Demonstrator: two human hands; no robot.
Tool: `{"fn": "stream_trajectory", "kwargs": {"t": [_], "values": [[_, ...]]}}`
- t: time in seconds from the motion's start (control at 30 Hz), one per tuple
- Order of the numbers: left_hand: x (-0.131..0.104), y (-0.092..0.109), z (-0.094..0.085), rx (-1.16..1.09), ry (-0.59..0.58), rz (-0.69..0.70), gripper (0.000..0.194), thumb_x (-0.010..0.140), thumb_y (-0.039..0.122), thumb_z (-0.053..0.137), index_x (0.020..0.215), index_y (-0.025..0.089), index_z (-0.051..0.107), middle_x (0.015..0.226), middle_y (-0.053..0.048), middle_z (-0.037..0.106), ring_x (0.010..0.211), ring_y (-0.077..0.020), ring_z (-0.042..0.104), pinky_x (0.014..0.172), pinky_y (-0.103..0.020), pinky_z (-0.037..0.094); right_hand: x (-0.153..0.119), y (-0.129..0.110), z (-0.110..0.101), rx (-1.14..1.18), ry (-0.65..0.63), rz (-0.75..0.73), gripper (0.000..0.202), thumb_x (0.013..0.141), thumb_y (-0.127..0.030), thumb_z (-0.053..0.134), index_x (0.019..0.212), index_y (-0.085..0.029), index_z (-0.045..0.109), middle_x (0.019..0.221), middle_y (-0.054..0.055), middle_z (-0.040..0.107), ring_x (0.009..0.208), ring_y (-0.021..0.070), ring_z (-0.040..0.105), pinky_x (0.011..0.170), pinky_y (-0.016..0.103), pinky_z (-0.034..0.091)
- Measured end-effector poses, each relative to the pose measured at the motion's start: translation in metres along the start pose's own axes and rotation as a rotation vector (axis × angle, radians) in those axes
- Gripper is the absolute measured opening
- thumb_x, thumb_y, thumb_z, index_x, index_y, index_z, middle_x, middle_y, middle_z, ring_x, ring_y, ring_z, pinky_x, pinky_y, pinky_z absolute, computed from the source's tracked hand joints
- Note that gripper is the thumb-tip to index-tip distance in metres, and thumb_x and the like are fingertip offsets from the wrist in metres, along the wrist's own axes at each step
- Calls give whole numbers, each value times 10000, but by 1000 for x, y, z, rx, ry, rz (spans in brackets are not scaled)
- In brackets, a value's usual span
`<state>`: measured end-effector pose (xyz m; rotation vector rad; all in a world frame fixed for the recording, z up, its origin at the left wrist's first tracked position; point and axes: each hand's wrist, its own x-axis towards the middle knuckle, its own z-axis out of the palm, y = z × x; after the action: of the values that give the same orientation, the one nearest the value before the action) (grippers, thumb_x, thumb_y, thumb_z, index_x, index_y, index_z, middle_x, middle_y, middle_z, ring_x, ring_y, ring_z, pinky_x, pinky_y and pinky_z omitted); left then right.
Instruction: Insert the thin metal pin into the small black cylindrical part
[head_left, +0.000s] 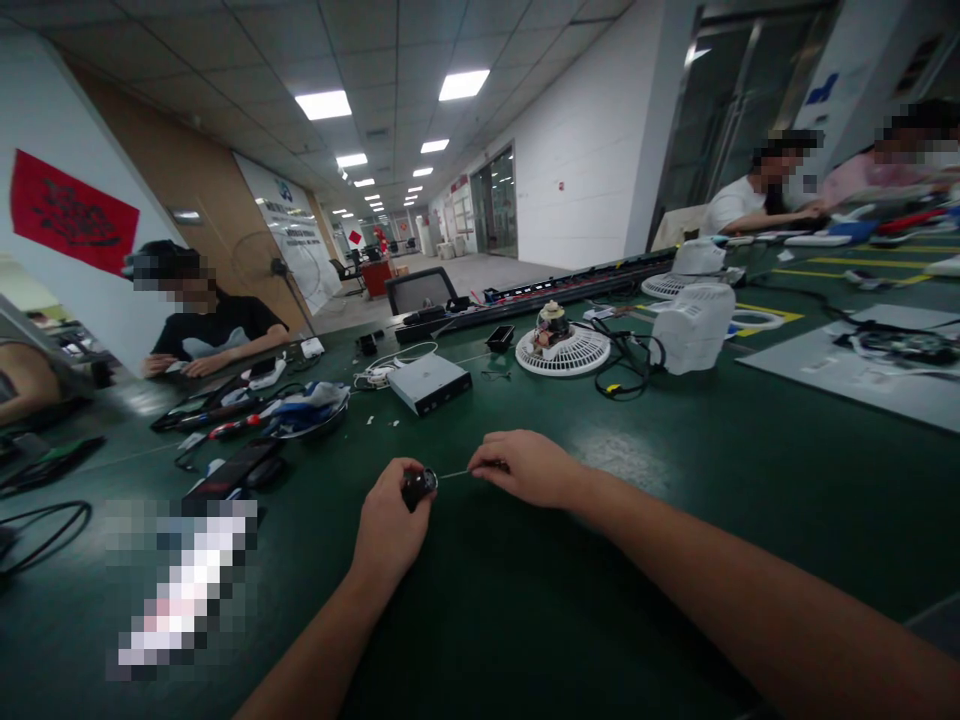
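So in the head view, our left grip is wrapped around a small dark round piece, over the near middle of the counter. We've got its pale-ringed end facing right, which looks like it's so the other side can get at it. Our right grip is narrow, fingertips pinching a thin metal rod that points left at that end. Pinching it at the right probably leaves the shaft free and easy to aim. Can't tell if the tip goes in or just touches, it's too small. The silver drive and white grille sit farther off, which gives us elbow room, we'd guess.
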<state>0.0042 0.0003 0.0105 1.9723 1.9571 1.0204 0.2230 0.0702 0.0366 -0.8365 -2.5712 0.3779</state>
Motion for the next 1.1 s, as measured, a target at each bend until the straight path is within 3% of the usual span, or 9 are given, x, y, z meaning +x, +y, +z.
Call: {"fn": "stream_trajectory", "kwargs": {"t": [0.17, 0.63, 0.77, 0.97, 1.1], "values": [[-4, 5, 1, -19, -23, 112, 217, 780, 225, 658, 986, 233, 589, 936, -11, 690, 879, -206, 666, 785, -343, 505, 0, -7, 4, -114, -16, 15, 225, 915, -301, 544, 1051, -256, 718, 944, 37, 672, 833, 175, 611, 697, 282, 400], [-6, 7, 3, 31, -43, 159, 233, 775, 202, 653, 998, 238, 595, 975, -17, 669, 889, -209, 646, 784, -348, 510, -2, -13, 2, -96, -15, 3, 197, 852, -297, 567, 941, -253, 737, 876, 10, 705, 780, 157, 612, 658, 258, 385], [-7, 9, 2, 27, -56, 183, 244, 795, 197, 630, 1033, 231, 596, 1010, -32, 665, 920, -210, 640, 818, -361, 507, -2, -14, 0, -158, 60, 89, 219, 860, -322, 545, 929, -250, 741, 873, 22, 706, 770, 167, 611, 646, 265, 382], [-8, 12, 0, 45, -75, 176, 224, 792, 212, 632, 1014, 228, 607, 991, -38, 668, 908, -223, 641, 793, -371, 518, -3, -14, -1, -115, -48, 49, 197, 832, -307, 563, 897, -259, 744, 807, 7, 714, 731, 168, 617, 623, 268, 385], [-8, 11, 1, 44, -62, 175, 255, 797, 220, 632, 1050, 229, 608, 1011, -43, 674, 925, -224, 647, 820, -378, 522, -2, -17, -2, -151, -7, 111, 226, 856, -321, 541, 926, -250, 744, 884, 39, 725, 780, 196, 633, 641, 289, 404]]}}
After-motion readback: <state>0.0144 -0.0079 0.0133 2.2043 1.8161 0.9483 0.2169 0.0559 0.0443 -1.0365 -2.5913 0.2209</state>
